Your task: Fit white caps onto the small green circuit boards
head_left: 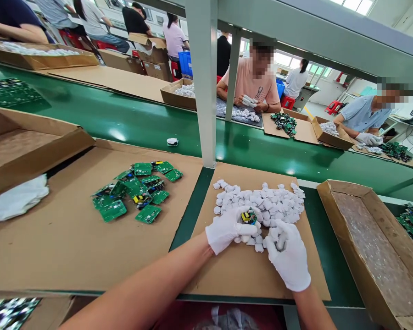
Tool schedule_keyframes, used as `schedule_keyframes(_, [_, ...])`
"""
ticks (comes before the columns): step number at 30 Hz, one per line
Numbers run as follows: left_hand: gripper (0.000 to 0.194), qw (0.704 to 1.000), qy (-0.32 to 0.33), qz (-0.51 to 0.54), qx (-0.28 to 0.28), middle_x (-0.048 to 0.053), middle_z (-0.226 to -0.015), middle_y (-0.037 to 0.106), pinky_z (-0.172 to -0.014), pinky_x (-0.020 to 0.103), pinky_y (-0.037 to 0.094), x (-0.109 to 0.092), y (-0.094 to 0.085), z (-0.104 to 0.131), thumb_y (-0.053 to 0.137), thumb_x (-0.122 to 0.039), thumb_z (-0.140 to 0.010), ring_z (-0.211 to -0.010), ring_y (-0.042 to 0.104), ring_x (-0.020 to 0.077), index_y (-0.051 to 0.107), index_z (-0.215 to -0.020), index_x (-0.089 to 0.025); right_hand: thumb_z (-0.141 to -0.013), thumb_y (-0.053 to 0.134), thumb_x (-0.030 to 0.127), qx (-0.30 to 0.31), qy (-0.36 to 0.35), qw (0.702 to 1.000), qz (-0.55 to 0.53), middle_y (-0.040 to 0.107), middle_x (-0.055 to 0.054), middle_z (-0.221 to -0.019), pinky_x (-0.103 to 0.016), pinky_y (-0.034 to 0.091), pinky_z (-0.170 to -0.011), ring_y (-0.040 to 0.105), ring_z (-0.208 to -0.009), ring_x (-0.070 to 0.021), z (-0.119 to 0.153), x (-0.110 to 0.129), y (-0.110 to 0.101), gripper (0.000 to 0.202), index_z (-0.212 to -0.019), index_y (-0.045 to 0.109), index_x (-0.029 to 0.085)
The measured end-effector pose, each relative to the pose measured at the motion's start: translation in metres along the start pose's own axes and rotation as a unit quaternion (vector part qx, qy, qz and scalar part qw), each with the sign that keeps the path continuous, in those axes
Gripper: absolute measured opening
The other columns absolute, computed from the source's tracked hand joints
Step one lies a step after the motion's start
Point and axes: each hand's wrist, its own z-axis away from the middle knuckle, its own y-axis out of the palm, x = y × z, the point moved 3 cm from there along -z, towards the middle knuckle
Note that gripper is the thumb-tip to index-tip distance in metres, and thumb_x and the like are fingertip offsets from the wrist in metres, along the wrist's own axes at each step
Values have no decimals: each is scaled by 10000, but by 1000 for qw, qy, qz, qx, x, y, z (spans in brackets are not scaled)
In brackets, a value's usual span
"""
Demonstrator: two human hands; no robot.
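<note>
Both my hands wear white gloves. My left hand [232, 229] is closed on a small circuit board [248, 217] with yellow and black parts, held over a pile of white pieces [261, 201]. Just to its right, my right hand [289, 250] is curled at the front edge of the pile, its thumb and fingers drawn together; whether a white piece is between them is hard to make out. On the cardboard to the left lies a heap of green circuit boards [134, 188].
A grey post [206, 91] rises behind the cardboard sheets. Shallow cardboard boxes stand at left [37, 151] and right [375, 247]. One white-wrapped item [172, 142] lies on the green belt [141, 123]. Several people sit across it. A white cloth [19, 199] lies at left.
</note>
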Motion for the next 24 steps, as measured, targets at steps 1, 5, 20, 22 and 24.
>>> schedule_keyframes(1, [365,1000,-5,2,0,1,-777,576,-323,135,220,0,1,0,683,-222,-569,-406,448,16,532,-896,-158,-761,556,213,-17,-3,999,-30,563,-27,-817,-272,462,-559,527,-590,-128,-1,-2,-2,260,-1020,549,196])
schedule_keyframes(5, [381,1000,11,27,0,9,-778,590,-335,134,264,0,5,1,734,-229,-556,-427,476,27,524,-865,-153,-791,582,262,-36,89,973,-209,578,-65,-965,-299,504,-635,583,-805,-174,-9,-9,-10,236,-1022,570,218])
schedule_keyframes(20, [333,984,22,176,1,106,-790,673,-606,315,533,4,-9,-5,633,-354,-762,-674,681,212,532,-988,-131,-738,658,262,22,67,928,-365,613,-2,-771,-241,484,-514,574,-626,-129,-71,19,11,149,-867,601,213])
schedule_keyframes(22, [338,983,37,179,5,118,-820,675,-591,313,532,4,-9,-6,596,-350,-794,-664,677,205,532,-1042,-130,-768,635,271,43,71,926,-369,631,-2,-779,-237,487,-512,568,-584,-113,-66,14,14,179,-935,610,214])
schedule_keyframes(24, [301,983,51,175,4,117,-841,671,-580,284,527,4,-9,-6,582,-316,-808,-671,674,191,551,-1038,-123,-851,539,335,77,87,913,-391,625,15,-659,-213,438,-411,500,-423,-79,-60,11,16,205,-981,621,199])
